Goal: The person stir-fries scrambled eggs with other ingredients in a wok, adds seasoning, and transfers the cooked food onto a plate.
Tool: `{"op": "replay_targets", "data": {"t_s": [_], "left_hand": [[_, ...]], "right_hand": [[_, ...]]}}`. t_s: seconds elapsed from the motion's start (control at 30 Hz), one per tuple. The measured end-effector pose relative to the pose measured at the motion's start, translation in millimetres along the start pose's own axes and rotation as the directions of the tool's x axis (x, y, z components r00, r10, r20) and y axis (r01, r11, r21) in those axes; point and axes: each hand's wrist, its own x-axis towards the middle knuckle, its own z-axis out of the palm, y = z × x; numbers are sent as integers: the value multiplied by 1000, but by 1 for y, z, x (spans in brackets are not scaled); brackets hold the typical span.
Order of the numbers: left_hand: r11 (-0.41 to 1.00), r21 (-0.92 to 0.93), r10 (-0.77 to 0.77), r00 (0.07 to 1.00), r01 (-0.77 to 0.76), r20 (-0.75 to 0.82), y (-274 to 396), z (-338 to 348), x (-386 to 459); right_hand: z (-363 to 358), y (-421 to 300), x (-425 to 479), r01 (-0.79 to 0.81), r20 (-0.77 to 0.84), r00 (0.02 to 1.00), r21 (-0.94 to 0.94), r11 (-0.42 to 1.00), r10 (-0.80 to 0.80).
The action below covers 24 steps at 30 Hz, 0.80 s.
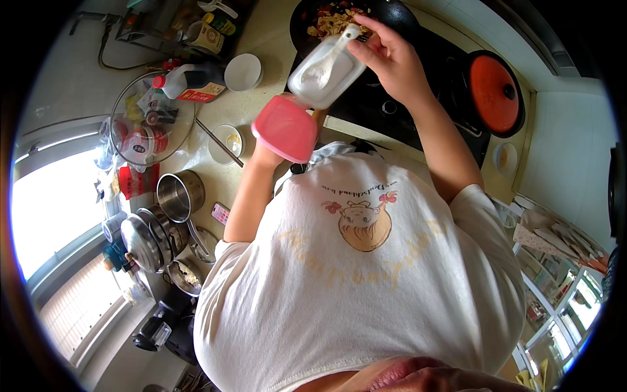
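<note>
My left hand [268, 154], partly hidden by the pink lid [286, 128], holds up a small translucent white container [323, 99]. The lid is flipped back toward my body. Between finger and thumb, my right hand [394, 66] has the end of a white spoon [327, 61]. The spoon's bowl, over the container, appears to carry a white substance. Just beyond my right hand sits a black wok [300, 30] with cooked yellow and red pieces of food [328, 23] in it. Part of a wooden handle [321, 117] shows below the container.
A black cooktop [441, 115] carries a second pan under an orange-red lid [494, 92]. To the left are a white bowl [243, 72], a bowl with chopsticks [220, 156], a sauce jug [191, 81] and a glass lid [117, 142]. Steel pots [176, 196] and a phone [220, 213] lie nearer.
</note>
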Motion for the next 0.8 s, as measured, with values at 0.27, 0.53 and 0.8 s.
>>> {"op": "replay_targets", "data": {"t_s": [0.27,0.53,0.8], "left_hand": [[995,57,-76,995,80,-67,-4,14,-5],[976,139,-149,980,167,-128,18,23,7],[974,12,-224,966,227,-128,10,28,12]], "right_hand": [[5,-26,-32,20,10,1000,119,993,-21],[13,-1,-53,229,-68,969,-129,965,-239],[13,21,-57,-115,-58,987,385,916,148]]}}
